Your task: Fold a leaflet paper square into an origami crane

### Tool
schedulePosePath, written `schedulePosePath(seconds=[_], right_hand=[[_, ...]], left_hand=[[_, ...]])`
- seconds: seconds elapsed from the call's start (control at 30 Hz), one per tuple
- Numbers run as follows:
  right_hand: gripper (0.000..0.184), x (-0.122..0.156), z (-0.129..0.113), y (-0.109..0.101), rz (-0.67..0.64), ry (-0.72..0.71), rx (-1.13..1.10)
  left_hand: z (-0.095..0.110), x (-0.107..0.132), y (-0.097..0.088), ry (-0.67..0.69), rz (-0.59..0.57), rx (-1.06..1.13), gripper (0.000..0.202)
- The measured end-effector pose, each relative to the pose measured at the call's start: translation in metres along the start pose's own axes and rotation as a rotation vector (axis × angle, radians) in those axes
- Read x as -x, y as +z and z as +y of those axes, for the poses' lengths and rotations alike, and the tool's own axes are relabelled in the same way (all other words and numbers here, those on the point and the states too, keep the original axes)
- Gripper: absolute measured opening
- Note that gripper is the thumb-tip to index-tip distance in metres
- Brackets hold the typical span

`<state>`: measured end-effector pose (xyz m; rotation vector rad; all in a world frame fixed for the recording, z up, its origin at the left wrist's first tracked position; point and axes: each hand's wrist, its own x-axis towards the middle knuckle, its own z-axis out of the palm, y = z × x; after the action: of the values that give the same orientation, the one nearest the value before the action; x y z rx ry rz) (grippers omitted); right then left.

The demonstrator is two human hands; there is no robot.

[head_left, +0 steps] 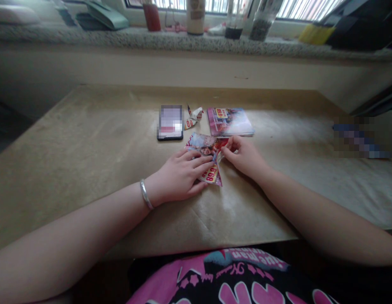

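A printed sheet of paper (211,172), partly folded, lies on the table in front of me. My left hand (183,173) rests flat across it with fingers stretched out, a silver bangle at the wrist. At the sheet's right side my right hand (242,156) pinches a raised edge between thumb and fingers. Just beyond the sheet are a folded paper bird (194,117) and a stack of similar printed sheets (232,122). Parts of the sheet are covered by my left fingers.
A phone (170,122) with a lit, blurred screen lies left of the paper bird. On the right of the table (88,147) is a blurred bluish strip (360,141). Behind, a stone windowsill (170,41) holds a red cup (151,17), jars and a yellow object (316,33).
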<state>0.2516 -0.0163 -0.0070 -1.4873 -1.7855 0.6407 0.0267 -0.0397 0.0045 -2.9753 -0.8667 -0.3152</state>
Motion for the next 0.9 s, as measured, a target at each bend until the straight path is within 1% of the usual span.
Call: schedulePosePath(seconds=[0.1,0.2,0.37,0.47,0.5,0.57,0.63,0.73,0.8,0.87,0.9], right_hand=[[0.018,-0.001,0.003,0.002,-0.002,0.002,0.089],[0.017,-0.002,0.005,0.003,-0.009,0.02,0.097],[0.018,0.0,0.004,0.001,0.015,0.032,-0.002],[0.02,0.003,0.0,-0.002,0.089,0.011,-0.068],[0.02,0.004,-0.001,-0.003,0.097,0.005,-0.08],[0.019,0.004,-0.003,-0.003,0.073,-0.004,-0.091],[0.019,0.005,-0.003,-0.003,0.044,-0.013,-0.096],[0.014,0.006,-0.001,0.001,0.027,-0.033,-0.116],[0.013,0.006,0.0,0.004,-0.003,-0.045,-0.163],[0.017,0.007,0.0,0.006,-0.048,-0.049,-0.222],[0.019,0.007,0.0,0.007,-0.066,-0.047,-0.251]], left_hand=[[0.0,-0.001,0.0,0.009,0.006,0.011,0.05],[-0.001,-0.002,-0.001,0.014,-0.003,0.03,0.048],[-0.004,-0.004,-0.004,0.061,0.001,0.041,0.041],[-0.003,-0.004,-0.004,0.096,0.049,0.042,0.03],[-0.002,-0.005,-0.005,0.091,0.068,0.035,0.027],[0.0,-0.005,-0.006,0.056,0.087,0.029,0.024],[0.001,-0.005,-0.006,0.001,0.09,0.053,0.024],[0.001,-0.003,-0.002,-0.067,0.132,0.138,0.037],[-0.001,-0.002,0.003,-0.086,0.19,0.185,0.055],[-0.005,0.0,0.008,-0.072,0.23,0.2,0.076],[-0.007,0.0,0.01,-0.069,0.24,0.201,0.083]])
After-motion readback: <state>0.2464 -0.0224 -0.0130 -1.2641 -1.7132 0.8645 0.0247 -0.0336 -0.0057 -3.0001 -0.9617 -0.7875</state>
